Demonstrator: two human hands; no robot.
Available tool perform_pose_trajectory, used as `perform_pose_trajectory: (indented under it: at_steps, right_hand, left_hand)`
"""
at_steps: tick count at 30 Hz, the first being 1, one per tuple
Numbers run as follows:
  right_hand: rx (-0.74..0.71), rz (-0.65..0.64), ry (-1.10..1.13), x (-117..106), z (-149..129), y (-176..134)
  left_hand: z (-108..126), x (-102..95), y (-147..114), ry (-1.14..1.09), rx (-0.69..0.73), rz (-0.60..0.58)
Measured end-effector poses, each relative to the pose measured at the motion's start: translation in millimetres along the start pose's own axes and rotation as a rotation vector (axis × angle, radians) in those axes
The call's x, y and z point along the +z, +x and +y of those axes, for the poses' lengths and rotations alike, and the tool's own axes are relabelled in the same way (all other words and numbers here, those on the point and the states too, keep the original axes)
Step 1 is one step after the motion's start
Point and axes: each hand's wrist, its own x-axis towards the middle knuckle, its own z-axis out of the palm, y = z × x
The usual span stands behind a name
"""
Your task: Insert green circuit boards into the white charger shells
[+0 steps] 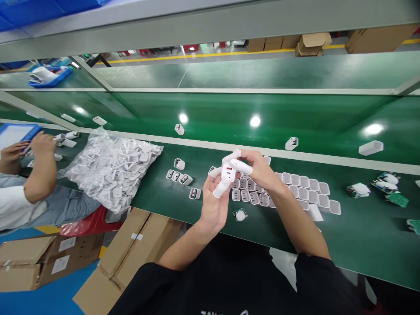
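Observation:
Between both hands, above the middle of the bench, is a small white charger housing (229, 173) with port slots on the face turned to me. My left hand (215, 199) grips it from the left and below, with white finger cots on its fingertips. From the upper right, my right hand (254, 166) pinches the same housing, also wearing finger cots. Under and beyond my right forearm stand rows of open white housings (304, 193). Close to the bench's front edge lies a circuit board with a white round part (240, 215).
A clear bag of white plastic parts (114, 170) lies on the left, near a co-worker (42, 175). Several filled housings (185, 179) stand left of my hands. Circuit boards (359, 190) lie at the right. Cardboard boxes (131, 258) stand below the bench; a shelf (210, 26) crosses above.

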Motion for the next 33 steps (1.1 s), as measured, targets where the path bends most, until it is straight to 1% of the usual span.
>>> perform_pose_trajectory:
  at_steps: [3, 7, 12, 15, 20, 23, 28, 31, 33]
  right_hand:
    - [-0.065, 0.025, -0.08, 0.3, -1.3, 0.4]
    - [-0.158, 0.066, -0.18, -3.5, -0.2, 1.6]
    - [-0.211, 0.093, -0.21, -7.9, 4.6, 0.9]
    - [-0.253, 0.104, -0.221, -6.2, 3.2, -1.8]
    - [-0.345, 0.153, -0.278, -0.2, -3.7, -6.5]
    - [-0.342, 0.168, -0.263, 1.9, -1.4, -5.6]
    - [-0.326, 0.154, -0.251, 2.9, 8.4, -1.3]
    - [-0.298, 0.158, -0.271, 2.0, 9.2, -0.5]
    - [-0.271, 0.193, -0.321, 0.1, 7.1, -0.8]
  left_hand:
    - [-1.1, -2.8, 4.8, 0.009, 0.002, -0.018]
    - [-0.5, -7.2, 14.3, 0.003, 0.0, -0.072]
    - [0.9, -10.7, 23.3, -0.003, -0.024, -0.149]
    - [1.2, -11.1, 25.1, 0.017, 0.004, -0.186]
    - [1.9, -11.0, 28.2, 0.104, 0.073, -0.132]
    - [2.4, -11.6, 30.6, 0.11, 0.082, -0.134]
    - [5.1, -13.6, 35.1, 0.067, 0.105, -0.141]
    - [7.5, -15.4, 41.3, 0.09, 0.07, -0.161]
    - [9.1, -16.8, 49.0, 0.113, 0.03, -0.198]
